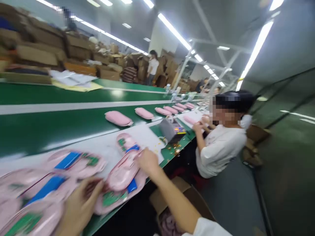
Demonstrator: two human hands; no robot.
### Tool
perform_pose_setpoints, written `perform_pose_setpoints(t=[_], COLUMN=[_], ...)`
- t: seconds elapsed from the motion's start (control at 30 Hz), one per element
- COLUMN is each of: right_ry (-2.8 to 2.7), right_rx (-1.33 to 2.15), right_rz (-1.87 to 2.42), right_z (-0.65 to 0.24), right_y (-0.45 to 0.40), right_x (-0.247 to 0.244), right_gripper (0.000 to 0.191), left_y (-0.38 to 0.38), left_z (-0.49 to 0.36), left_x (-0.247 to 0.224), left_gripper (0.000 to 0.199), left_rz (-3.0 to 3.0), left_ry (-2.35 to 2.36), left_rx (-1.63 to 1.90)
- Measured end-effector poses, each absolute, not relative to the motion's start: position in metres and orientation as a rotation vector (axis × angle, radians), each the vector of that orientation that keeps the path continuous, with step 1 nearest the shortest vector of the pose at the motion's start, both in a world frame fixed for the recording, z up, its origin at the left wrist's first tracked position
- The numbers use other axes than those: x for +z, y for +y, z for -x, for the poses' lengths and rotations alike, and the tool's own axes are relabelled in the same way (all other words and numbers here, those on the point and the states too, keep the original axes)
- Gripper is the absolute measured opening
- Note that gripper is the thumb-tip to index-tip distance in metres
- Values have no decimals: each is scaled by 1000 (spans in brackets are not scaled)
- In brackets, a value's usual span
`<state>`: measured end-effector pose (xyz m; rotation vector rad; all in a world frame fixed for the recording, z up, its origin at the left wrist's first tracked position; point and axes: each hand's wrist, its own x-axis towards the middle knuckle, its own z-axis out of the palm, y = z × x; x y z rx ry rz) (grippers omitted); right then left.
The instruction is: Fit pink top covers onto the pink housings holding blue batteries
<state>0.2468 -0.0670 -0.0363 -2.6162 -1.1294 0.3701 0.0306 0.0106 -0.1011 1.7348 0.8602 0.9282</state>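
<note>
My right hand [149,160] is closed on the upper right edge of a pink plastic shell [123,173], tilted above the bench. Beneath it lies an open pink casing with a green circuit board [114,198] and a blue block [132,186]. At the shell's lower left, my left hand [81,200] has its fingers bent together; what they pinch, if anything, is too blurred to make out. Behind the held shell is another pink half [125,143] with a green board. More open pink casings [92,165] with blue blocks and boards lie at the left, partly overlapping.
Closed pink cases [118,118] stand in a row along the green bench [73,126]. A grey box with a lit display [172,129] sits right of the white sheet [147,132]. A co-worker [221,141] sits at the right. Below is a cardboard box [182,193].
</note>
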Motion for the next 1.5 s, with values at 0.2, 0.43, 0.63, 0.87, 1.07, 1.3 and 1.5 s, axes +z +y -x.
perform_pose_setpoints(t=[0.2, 0.43, 0.63, 0.87, 1.07, 1.3, 1.5], right_ry=[-1180, -1374, -2054, -2299, -2229, -2224, -2066], right_rx=[507, 509, 507, 67, -52, 34, 324], right_rz=[2511, 1649, 1591, 1690, 1666, 1609, 1692], right_z=[-277, -310, -269, -244, -229, -229, -235], right_y=[-92, -106, -83, -67, -56, -51, -44], right_x=[-57, -22, 4, -12, -11, -4, -7], right_gripper=[36, 42, 26, 26, 24, 22, 20], left_y=[-20, -32, -36, -32, -28, -29, -26], left_z=[-40, -41, -37, -32, -38, -45, -53], left_x=[-84, -84, -84, -70, -68, -76, -84], left_gripper=[30, 25, 23, 19, 20, 8, 27], left_rz=[-1443, -1429, -1431, -2388, -2815, -2223, -1618], left_ry=[798, 726, 728, 659, 592, 858, 807], left_rx=[927, 962, 1018, 975, 883, 1340, 1107])
